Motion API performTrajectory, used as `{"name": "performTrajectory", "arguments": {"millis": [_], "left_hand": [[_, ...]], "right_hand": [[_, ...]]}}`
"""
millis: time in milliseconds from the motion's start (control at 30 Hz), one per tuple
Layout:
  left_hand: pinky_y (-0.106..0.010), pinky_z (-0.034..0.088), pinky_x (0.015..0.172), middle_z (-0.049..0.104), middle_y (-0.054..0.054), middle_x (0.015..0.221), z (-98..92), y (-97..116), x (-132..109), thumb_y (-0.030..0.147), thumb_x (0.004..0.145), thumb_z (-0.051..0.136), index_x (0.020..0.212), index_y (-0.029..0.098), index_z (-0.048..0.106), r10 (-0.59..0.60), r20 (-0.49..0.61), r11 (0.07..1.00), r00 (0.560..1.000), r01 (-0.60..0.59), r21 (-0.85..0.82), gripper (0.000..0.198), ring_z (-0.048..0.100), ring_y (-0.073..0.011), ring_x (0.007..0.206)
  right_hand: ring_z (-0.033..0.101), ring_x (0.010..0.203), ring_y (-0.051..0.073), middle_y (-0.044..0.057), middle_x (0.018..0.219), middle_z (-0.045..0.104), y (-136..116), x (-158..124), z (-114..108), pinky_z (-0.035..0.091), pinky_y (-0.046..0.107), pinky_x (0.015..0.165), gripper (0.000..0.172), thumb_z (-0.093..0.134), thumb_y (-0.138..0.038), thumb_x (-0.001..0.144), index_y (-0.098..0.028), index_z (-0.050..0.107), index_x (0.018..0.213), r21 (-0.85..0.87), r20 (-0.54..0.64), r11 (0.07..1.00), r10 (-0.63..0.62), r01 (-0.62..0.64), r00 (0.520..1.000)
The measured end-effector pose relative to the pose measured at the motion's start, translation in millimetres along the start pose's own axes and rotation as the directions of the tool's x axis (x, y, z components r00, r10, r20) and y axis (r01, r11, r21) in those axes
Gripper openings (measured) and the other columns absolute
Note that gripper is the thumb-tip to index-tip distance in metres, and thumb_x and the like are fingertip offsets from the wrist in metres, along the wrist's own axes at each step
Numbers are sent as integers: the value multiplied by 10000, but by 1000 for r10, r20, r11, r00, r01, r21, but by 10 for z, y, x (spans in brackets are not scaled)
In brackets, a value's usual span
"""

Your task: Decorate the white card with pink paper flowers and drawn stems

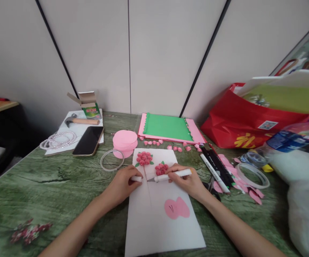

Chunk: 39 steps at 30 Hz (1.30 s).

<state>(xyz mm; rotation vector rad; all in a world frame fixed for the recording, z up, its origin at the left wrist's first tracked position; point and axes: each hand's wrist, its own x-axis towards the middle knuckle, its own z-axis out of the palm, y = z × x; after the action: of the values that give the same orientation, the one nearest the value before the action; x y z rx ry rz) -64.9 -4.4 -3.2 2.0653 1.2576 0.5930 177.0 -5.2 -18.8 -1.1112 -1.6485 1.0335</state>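
Note:
A sheet of white paper [157,232] lies in front of me on the table. In my right hand [190,184] is a white marker [179,174], held nearly level, its tip touching the paper by a thin brown line. My left hand [119,185], at the sheet's left edge, pinches a white marker cap [136,179]. One cluster of small red-pink paper flowers [144,158] with green leaves sits at the top of the sheet. A second flower cluster [160,169] is partly covered by my right hand and the marker. Lower down lies a pink paper cutout [177,208] with dark pen strokes.
Pink paper circles [124,138] and a tape roll [111,160] lie left of the sheet. Beyond are a phone [88,141], hammer [81,121] and small box [91,109]. Green paper [167,126] and pink buds lie behind; markers [215,171], scraps and a red bag [226,121] stand right.

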Motion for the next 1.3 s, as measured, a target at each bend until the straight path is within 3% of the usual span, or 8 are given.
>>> {"name": "performTrajectory", "arguments": {"millis": [200,433,767,1033,1300], "left_hand": [[-224,362,605,563,-11,806,9,-20,2,112,733,547,799,174,632,2,-5,1000,1000,-2,5,124,504,-115,665],[-224,361,601,560,-15,802,17,-28,8,109,735,541,789,168,629,8,-12,1000,1000,-7,9,119,500,-116,665],[-226,364,608,570,-13,799,12,-15,5,100,727,537,791,173,633,-3,-10,1000,1000,3,12,137,503,-122,676],[-229,362,602,568,-19,808,14,-14,-9,94,724,527,790,171,634,-1,-10,1000,1000,2,15,147,505,-124,673],[-227,364,605,569,-18,799,9,-12,7,98,721,535,784,170,632,-5,-9,1000,1000,5,15,136,506,-124,674]], "right_hand": [[600,709,169,44,731,662,22,17,4,496,292,677,183,621,-342,770,-186,701,822,-42,14,998,-37,37,999],[570,589,140,36,621,621,37,6,-33,457,238,537,198,601,-317,774,-159,677,682,-69,48,998,-11,15,999],[602,701,170,53,741,663,66,18,1,507,299,659,202,624,-355,773,-179,706,829,-30,23,999,-42,42,999],[590,620,155,60,677,635,19,-13,-35,470,242,515,243,626,-376,756,-152,702,704,-27,73,1000,17,-15,997],[590,659,156,57,686,647,32,0,-31,495,257,591,254,600,-387,785,-156,703,806,-61,44,998,-22,25,999]]}}
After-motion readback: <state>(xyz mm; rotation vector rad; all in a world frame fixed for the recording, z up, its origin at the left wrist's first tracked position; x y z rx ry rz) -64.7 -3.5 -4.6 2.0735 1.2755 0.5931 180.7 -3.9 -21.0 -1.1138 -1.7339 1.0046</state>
